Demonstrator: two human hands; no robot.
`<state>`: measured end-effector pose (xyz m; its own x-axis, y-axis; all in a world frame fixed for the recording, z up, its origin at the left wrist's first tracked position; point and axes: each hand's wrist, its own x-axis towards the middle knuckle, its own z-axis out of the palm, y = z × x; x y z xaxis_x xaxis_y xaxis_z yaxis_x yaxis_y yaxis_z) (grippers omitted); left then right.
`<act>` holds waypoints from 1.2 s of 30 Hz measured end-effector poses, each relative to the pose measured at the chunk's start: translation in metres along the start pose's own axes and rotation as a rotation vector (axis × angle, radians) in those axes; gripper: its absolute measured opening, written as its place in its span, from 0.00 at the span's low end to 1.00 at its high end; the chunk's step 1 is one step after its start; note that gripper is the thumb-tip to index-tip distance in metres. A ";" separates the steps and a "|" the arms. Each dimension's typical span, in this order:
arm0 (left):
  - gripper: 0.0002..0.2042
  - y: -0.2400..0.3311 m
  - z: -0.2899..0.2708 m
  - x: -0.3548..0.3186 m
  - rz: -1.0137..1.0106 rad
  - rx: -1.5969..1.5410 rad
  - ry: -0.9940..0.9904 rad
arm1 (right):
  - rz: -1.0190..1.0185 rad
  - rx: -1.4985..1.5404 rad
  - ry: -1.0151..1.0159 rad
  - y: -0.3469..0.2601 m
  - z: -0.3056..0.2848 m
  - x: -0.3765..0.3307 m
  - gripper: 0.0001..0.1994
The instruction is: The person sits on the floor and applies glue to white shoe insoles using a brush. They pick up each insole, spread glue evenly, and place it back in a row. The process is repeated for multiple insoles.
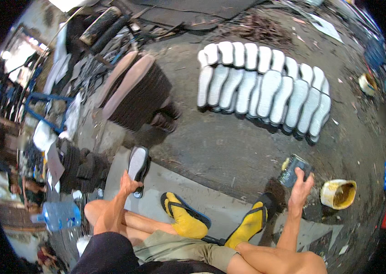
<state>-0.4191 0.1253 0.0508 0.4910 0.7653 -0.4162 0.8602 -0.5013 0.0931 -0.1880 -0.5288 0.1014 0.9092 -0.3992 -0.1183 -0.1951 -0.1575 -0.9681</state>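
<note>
My left hand (130, 183) is closed round the near part of a shoe sole (138, 163) with a pale grey top and black edge, held over a grey sheet (156, 176). Off to the right, my right hand (299, 189) grips a dark, blocky object (289, 172) with a yellowish patch at its left edge; its exact kind I cannot make out. Beside that hand stands a yellowish tub (338, 194) with brown stuff inside. Between my hands rest my feet in yellow socks (186, 219) and black flip-flops (197, 215).
Ahead, white-topped soles (245, 91) lie in two overlapping rows on the dark floor. Tall stacks of brown soles (140, 96) stand at the left. A blue water jug (60, 216), scrap sheets and a second tub (367, 85) lie around. Other people (47, 255) show at the far left.
</note>
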 end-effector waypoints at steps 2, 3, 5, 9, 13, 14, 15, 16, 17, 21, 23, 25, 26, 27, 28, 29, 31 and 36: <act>0.52 0.026 0.003 -0.012 0.186 0.065 0.000 | -0.012 0.056 -0.006 0.002 -0.004 0.002 0.15; 0.51 0.044 0.005 -0.018 0.282 0.069 0.004 | 0.009 0.093 -0.022 0.003 -0.008 0.004 0.16; 0.47 0.087 0.009 -0.026 0.494 0.131 -0.006 | 0.031 0.015 0.000 0.005 -0.020 0.010 0.17; 0.45 0.175 0.027 -0.026 0.598 0.107 0.095 | -0.011 -0.182 0.120 -0.002 -0.077 0.029 0.23; 0.46 0.229 0.040 -0.004 0.575 0.046 0.165 | -0.233 -0.475 0.256 -0.024 -0.190 0.053 0.19; 0.47 0.234 0.041 0.001 0.578 -0.012 0.194 | -0.170 -0.650 0.348 -0.026 -0.219 0.064 0.17; 0.47 0.238 0.042 0.004 0.554 -0.058 0.228 | -0.193 -0.787 0.410 -0.027 -0.246 0.074 0.15; 0.46 0.238 0.041 0.005 0.578 -0.065 0.278 | -0.170 -0.888 0.422 -0.022 -0.268 0.085 0.15; 0.46 0.239 0.041 0.003 0.532 -0.047 0.301 | -0.161 -0.956 0.418 -0.014 -0.284 0.097 0.16; 0.43 0.242 0.042 -0.028 0.614 -0.075 0.447 | -0.025 -1.181 0.453 0.040 -0.304 0.138 0.19; 0.45 0.250 0.046 -0.051 0.722 -0.190 0.520 | 0.049 -1.169 0.407 0.064 -0.298 0.150 0.19; 0.50 0.271 0.060 -0.073 0.820 -0.273 0.397 | 0.124 -1.209 0.286 0.074 -0.301 0.158 0.19; 0.51 0.280 0.068 -0.085 0.852 -0.296 0.326 | 0.116 -1.192 0.260 0.075 -0.306 0.159 0.18; 0.53 0.290 0.077 -0.098 0.911 -0.324 0.255 | 0.130 -0.925 0.361 0.073 -0.315 0.155 0.18; 0.54 0.301 0.084 -0.109 0.875 -0.319 0.177 | 0.200 -0.632 0.388 0.069 -0.326 0.149 0.18; 0.55 0.313 0.092 -0.121 0.903 -0.321 0.126 | 0.243 -0.340 0.437 0.063 -0.337 0.141 0.18; 0.51 0.336 0.108 -0.149 0.929 -0.400 0.014 | 0.105 0.272 0.478 0.055 -0.354 0.107 0.16; 0.43 0.373 0.148 -0.202 0.955 -0.461 -0.100 | 0.429 -0.143 0.308 0.042 -0.271 0.003 0.14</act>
<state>-0.2180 -0.2757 0.0353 0.9942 0.0886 -0.0606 0.1041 -0.6588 0.7450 -0.2936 -0.7815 0.1206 0.5917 -0.6973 -0.4046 -0.5923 -0.0356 -0.8050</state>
